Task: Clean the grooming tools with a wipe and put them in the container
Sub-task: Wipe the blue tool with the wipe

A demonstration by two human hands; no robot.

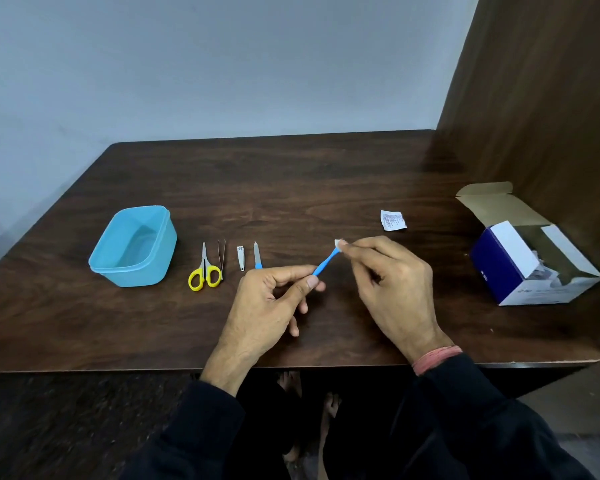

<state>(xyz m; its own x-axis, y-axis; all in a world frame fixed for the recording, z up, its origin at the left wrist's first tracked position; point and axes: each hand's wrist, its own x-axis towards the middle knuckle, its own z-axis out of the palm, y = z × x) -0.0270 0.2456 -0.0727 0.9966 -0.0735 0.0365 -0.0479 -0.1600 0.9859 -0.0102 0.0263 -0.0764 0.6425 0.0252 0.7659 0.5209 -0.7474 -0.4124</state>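
The left hand [271,299] pinches the lower end of a thin blue tool [323,262] between thumb and forefinger, holding it tilted up to the right above the table [291,188]. The right hand [392,282] pinches a small white wipe [338,243] round the tool's upper tip, so the tool spans the gap between both hands. To the left, flat on the table in a row, lie yellow-handled scissors [204,271], tweezers [221,258], a nail clipper [240,258] and a blue-handled file [257,255]. Further left stands the blue container [132,247], open. A torn sachet [392,220] lies beyond the right hand, and an open box [530,254] sits far right.
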